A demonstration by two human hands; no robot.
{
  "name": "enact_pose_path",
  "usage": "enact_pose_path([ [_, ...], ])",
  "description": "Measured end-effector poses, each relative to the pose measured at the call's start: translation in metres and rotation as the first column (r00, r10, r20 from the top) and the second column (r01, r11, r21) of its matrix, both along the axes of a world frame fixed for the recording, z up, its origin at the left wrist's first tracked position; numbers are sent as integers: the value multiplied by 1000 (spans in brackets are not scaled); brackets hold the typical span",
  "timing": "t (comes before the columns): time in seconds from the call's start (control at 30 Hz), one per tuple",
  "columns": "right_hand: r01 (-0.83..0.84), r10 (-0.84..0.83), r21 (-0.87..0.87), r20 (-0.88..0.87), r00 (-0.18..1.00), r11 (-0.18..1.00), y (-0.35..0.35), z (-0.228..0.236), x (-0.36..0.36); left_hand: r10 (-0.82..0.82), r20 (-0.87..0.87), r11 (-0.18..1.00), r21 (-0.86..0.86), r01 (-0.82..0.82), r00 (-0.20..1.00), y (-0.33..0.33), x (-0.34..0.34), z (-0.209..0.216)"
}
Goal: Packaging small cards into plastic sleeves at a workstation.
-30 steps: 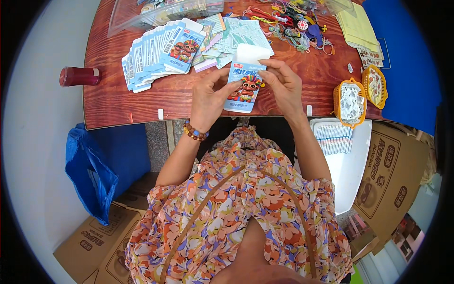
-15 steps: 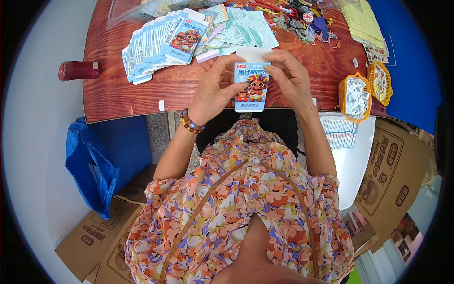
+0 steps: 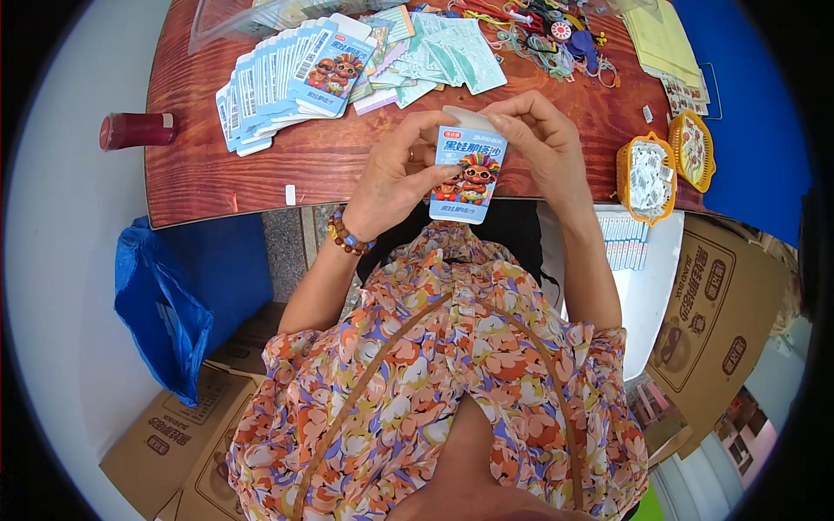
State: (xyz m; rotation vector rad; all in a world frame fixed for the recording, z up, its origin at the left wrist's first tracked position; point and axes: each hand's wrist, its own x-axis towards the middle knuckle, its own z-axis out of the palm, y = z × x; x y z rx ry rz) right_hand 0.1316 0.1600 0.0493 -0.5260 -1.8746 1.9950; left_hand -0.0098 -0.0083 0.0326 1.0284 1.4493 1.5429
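Observation:
A small light-blue cardboard box (image 3: 473, 178) with cartoon figures on its front is held up before me, just off the table's near edge. Its white top flap (image 3: 469, 118) stands raised. My left hand (image 3: 391, 178) grips the box from the left, thumb across the front and fingers behind. At the upper right corner, my right hand (image 3: 549, 154) pinches the box by the flap with thumb and index finger. Whether anything is inside the box cannot be seen. Beyond my left hand, a fanned pile of similar flat blue boxes (image 3: 269, 87) lies on the table.
Patterned cards (image 3: 456, 56) and tangled cords with charms (image 3: 556, 56) lie farther back on the red wooden table (image 3: 187, 187). Two orange baskets (image 3: 625, 195) hold small packets at right. A dark red cylinder (image 3: 139, 130) lies at the left edge. A blue bag (image 3: 161, 304) hangs below.
The box has come slightly nearer to me and tilted, its lower end swinging left. My right thumb has shifted from the box's front up to the flap corner.

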Motion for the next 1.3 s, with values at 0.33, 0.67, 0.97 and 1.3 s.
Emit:
enact_pose_path([
  [0.33,-138,118,125,157,981,982,16,14,5,-25,22,1000,-9,26,999,-1,5,-5],
  [0.67,-189,138,335,170,976,923,12,11,7,25,-63,997,-74,-30,998,-1,5,-12],
  [0.97,-111,96,425,59,994,898,-2,1,16,33,-114,996,-78,-42,993,0,8,-9],
  [1.3,-138,164,508,-8,986,850,2,-16,29,-25,-132,996,-85,14,991,3,15,-4],
])
